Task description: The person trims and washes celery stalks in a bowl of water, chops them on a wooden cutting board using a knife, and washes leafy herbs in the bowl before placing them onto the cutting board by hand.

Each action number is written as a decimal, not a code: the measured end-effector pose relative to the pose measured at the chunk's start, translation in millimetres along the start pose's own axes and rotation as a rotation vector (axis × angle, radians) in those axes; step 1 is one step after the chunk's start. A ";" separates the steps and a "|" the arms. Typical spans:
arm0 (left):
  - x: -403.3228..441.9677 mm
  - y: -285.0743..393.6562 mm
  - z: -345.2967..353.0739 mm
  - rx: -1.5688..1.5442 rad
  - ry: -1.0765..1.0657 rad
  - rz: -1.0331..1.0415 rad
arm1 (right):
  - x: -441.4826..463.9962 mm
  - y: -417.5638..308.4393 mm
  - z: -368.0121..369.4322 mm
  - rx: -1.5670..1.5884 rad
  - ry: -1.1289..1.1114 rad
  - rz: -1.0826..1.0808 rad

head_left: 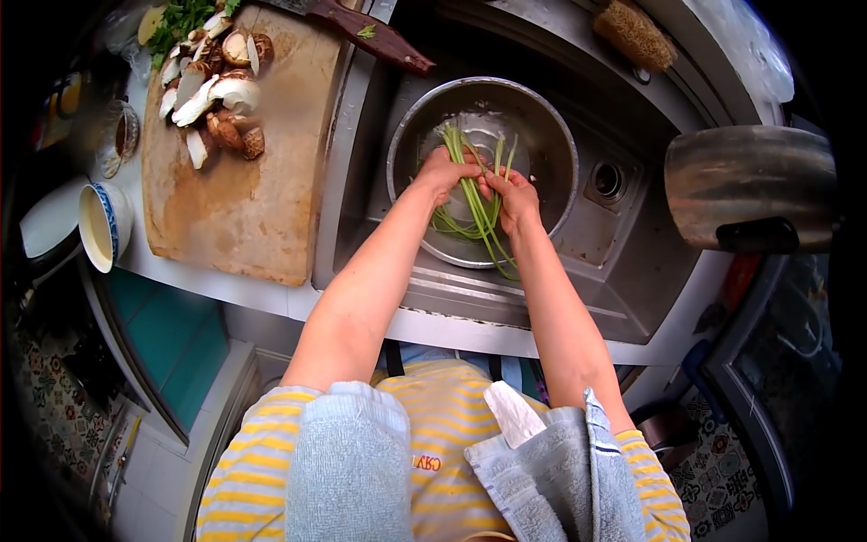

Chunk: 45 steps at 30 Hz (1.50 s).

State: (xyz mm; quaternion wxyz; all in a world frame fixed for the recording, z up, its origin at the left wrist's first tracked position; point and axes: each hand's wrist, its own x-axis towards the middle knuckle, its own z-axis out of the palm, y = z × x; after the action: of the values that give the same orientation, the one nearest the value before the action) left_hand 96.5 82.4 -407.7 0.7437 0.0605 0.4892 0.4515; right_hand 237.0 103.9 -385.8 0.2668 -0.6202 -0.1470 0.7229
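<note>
Over a round metal basin point(554, 149) in the sink, both my hands hold a bunch of thin green stalks point(470, 193). My left hand point(442, 174) is closed around the bunch on its left side. Beside it my right hand point(514, 193) has its fingers pinched on some of the stalks at the right. The two hands' fingertips nearly meet in the middle. Lower ends of the stalks hang down towards the basin's near rim, a few reaching past it. Some clear water and small bits show at the bottom of the basin.
The steel sink point(646, 257) has a drain point(607, 182) right of the basin. On the left, a wooden cutting board point(262, 217) bears cut mushrooms point(217, 90) and a dark-handled knife point(379, 34). A bowl point(101, 226) stands left; a large metal pot point(750, 185) stands right.
</note>
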 end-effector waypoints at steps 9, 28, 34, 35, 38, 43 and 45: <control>2.1 3.2 1.2 -0.225 0.160 -0.137 | -2.0 1.2 1.9 -0.033 -0.041 0.011; -1.0 10.5 0.3 -0.062 0.131 -0.140 | -10.8 -0.2 4.6 -0.279 -0.130 -0.037; 4.5 9.2 -7.4 -0.206 0.089 -0.106 | -15.9 -0.2 5.4 -0.456 -0.145 -0.086; 4.4 9.5 -8.1 -0.260 0.095 -0.119 | -17.0 -1.9 6.1 -0.478 -0.158 -0.083; -1.0 17.7 -3.8 -0.328 0.109 -0.120 | -15.4 -4.9 5.1 -0.495 -0.216 -0.015; 6.1 8.9 -9.6 -0.219 0.064 -0.056 | -21.3 -9.0 11.0 -0.408 -0.142 0.037; 6.3 9.9 -7.5 -0.228 0.087 -0.056 | -21.6 -9.2 9.7 -0.387 -0.074 0.000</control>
State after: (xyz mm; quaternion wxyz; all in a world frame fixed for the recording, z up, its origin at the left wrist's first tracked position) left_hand 85.3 90.2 -410.5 0.7362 -0.0579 0.4680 0.4855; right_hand 231.3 100.3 -361.3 0.1370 -0.6331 -0.2930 0.7033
